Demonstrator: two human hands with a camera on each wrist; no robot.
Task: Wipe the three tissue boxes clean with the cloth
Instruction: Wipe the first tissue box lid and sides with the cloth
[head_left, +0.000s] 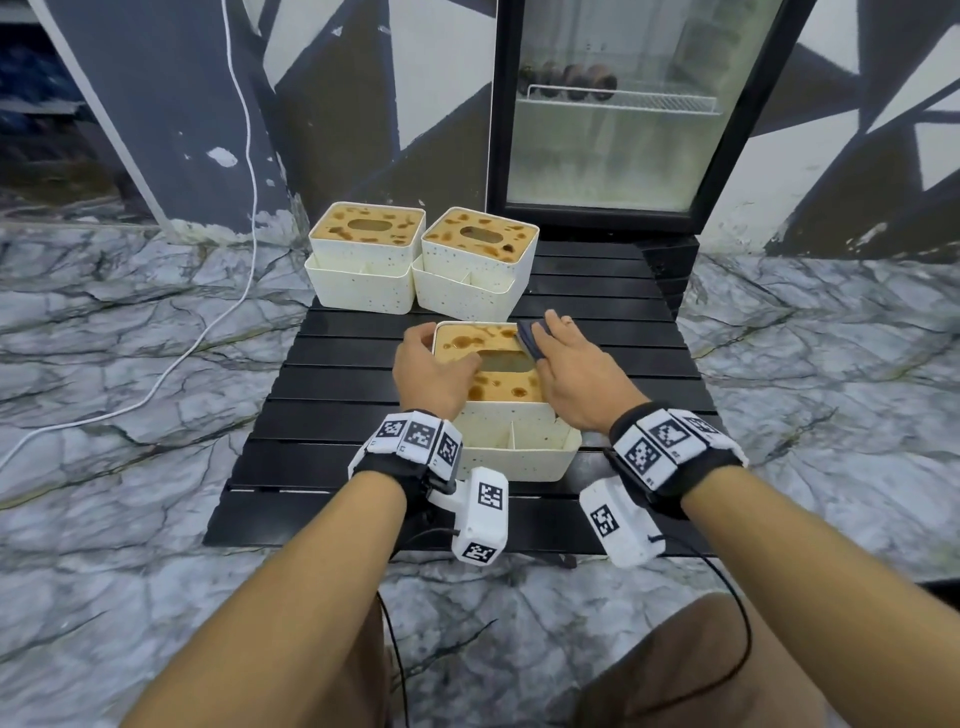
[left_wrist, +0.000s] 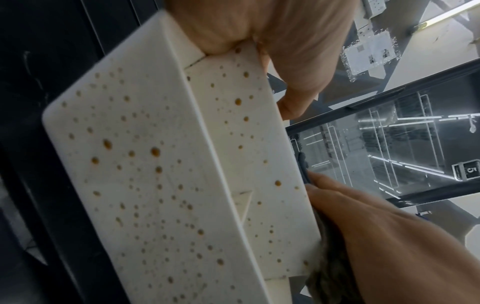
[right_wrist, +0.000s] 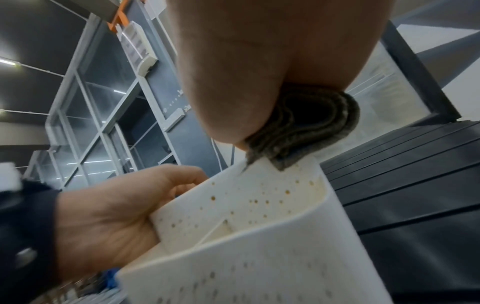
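- Three tissue boxes on the black table (head_left: 613, 332), all stained; near box (head_left: 498, 364) is mine now.
- My left hand (head_left: 431, 371) grips its left edge.
- My right hand (head_left: 574, 371) presses the folded cloth (head_left: 532, 336) at the far-right corner, fingers prob. flat.
- Wipe w/ firm overlapping strokes toward me.

The head view looks down and forward from above the near tissue box (head_left: 506, 400) on the tabletop (head_left: 597, 364). Both wrist views sit close against that box's speckled front wall (left_wrist: 155, 185), looking up past it; all three share it.
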